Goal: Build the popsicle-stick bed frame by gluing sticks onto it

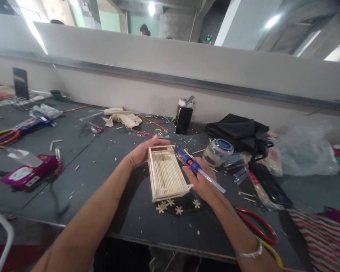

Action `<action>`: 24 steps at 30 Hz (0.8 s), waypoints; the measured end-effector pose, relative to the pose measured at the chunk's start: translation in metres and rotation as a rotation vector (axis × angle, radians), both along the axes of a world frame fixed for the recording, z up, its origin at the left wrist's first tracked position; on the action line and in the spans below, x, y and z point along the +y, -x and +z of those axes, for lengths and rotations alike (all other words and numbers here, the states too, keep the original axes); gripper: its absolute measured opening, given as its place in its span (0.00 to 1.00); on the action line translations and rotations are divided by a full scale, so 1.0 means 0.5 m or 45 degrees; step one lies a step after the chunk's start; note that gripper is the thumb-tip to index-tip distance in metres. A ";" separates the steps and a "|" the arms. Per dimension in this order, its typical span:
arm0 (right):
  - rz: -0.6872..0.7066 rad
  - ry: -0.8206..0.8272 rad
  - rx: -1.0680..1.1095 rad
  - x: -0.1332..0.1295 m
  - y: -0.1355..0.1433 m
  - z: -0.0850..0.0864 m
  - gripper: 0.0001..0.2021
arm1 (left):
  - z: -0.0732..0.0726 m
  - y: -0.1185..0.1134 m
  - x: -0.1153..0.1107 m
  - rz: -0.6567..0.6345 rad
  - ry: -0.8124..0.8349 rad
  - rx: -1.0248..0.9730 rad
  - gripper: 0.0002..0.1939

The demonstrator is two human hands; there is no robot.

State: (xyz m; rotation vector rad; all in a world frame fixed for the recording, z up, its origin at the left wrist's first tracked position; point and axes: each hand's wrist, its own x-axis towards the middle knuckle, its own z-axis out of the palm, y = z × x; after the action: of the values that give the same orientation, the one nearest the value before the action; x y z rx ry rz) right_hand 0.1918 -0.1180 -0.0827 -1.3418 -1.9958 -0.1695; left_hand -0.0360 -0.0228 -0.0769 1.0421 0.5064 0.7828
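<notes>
A small bed-like frame made of pale wooden sticks (167, 170) stands tilted on the dark table. My left hand (143, 152) is closed on its far left corner. In my right hand (201, 180) is a blue hot glue gun (190, 160), a clear glue stick (212, 181) jutting from its back. The gun's nozzle is at the frame's far right corner; I cannot tell whether it touches. Several little star-shaped pieces of wood (179, 210) lie in front of the frame's near end.
Behind my right hand are a clear jar with a blue lid (219, 151), a black bag (235, 130) and a propped phone (184, 120). Red-handled scissors (257, 226) lie near my right forearm. A purple device (31, 172) sits at left. Wood scraps dot the table.
</notes>
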 end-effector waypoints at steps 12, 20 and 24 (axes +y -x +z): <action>0.043 -0.017 -0.043 0.001 0.000 0.005 0.12 | 0.004 -0.001 -0.002 0.015 0.009 0.007 0.29; 0.050 0.008 -0.059 -0.001 -0.002 0.009 0.11 | 0.006 -0.003 -0.004 0.030 0.024 0.019 0.29; 0.051 0.011 -0.044 0.000 -0.003 0.009 0.11 | 0.005 -0.002 -0.003 0.031 0.025 0.012 0.29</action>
State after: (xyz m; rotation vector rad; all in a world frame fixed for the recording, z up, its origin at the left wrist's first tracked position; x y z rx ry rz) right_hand 0.1933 -0.1182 -0.0780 -1.3112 -2.0525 -0.1666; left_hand -0.0352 -0.0245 -0.0743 1.0238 0.5347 0.7930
